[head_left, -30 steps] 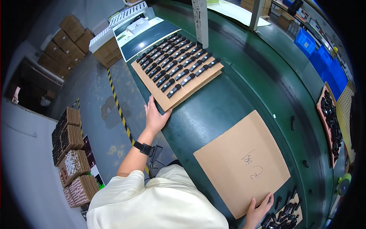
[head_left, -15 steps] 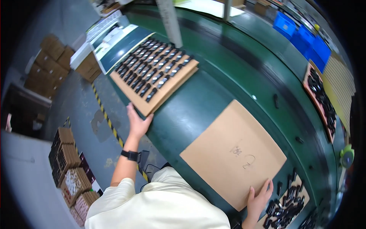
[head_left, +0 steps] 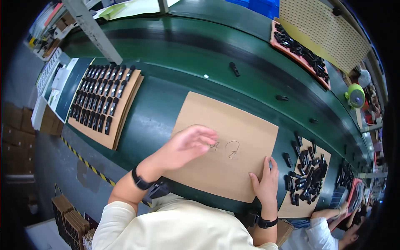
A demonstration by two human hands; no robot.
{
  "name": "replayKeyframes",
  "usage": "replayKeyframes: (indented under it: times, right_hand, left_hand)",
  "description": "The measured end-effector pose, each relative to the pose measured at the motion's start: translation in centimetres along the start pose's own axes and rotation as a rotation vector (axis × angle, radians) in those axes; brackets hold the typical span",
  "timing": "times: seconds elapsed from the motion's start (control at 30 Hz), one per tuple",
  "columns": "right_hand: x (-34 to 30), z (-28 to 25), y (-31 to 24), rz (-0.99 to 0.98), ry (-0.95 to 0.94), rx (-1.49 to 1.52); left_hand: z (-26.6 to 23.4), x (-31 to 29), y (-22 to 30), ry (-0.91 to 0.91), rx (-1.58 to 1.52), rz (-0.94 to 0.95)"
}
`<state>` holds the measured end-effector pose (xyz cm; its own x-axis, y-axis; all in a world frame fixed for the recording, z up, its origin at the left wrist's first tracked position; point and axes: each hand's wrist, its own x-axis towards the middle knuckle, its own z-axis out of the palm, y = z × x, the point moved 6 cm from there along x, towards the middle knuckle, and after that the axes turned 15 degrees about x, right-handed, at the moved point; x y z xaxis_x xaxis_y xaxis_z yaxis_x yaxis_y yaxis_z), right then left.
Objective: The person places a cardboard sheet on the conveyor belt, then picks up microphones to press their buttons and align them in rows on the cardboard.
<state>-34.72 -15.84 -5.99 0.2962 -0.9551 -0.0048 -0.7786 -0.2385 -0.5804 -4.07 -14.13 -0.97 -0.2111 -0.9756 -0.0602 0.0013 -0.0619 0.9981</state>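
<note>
Cardboard sheet (head_left: 232, 167) positioning seems current: I read right hand (head_left: 266, 182) spread at its edge, blurred left hand (head_left: 187, 146) apparently half-wide above; next requires steadying contact.

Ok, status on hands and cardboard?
Left hand open over cardboard sheet. Right hand at its right edge. Sheet lies flat. Loose black pieces farther right.

Handwriting (head_left: 233, 151) on cardboard sheet (head_left: 235, 121) (partly covered); unclear
</note>
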Motion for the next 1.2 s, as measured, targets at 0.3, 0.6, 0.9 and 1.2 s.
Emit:
replayKeyframes:
  times: [0.3, 0.6, 0.9, 1.2]
  right_hand:
    - [4.4, -2.8, -9.7, -0.165, -0.149, 0.128]
    - [27.5, 6.7, -11.7, -0.133, -0.003, 0.562]
    - [36.3, 10.7, -10.6, -0.045, 0.201, 0.162]
    - [16.2, 7.8, -12.3, 0.121, -0.167, 1.427]
  left_hand:
    - [-0.4, 6.9, -10.0, 0.015, -0.309, -0.266]
    - [-1.1, 6.8, -10.7, -0.012, -0.680, -0.316]
    - [-0.1, 6.3, -10.3, 0.055, -0.534, -0.307]
    - [-0.6, 6.1, -11.3, 0.060, -0.583, -0.312]
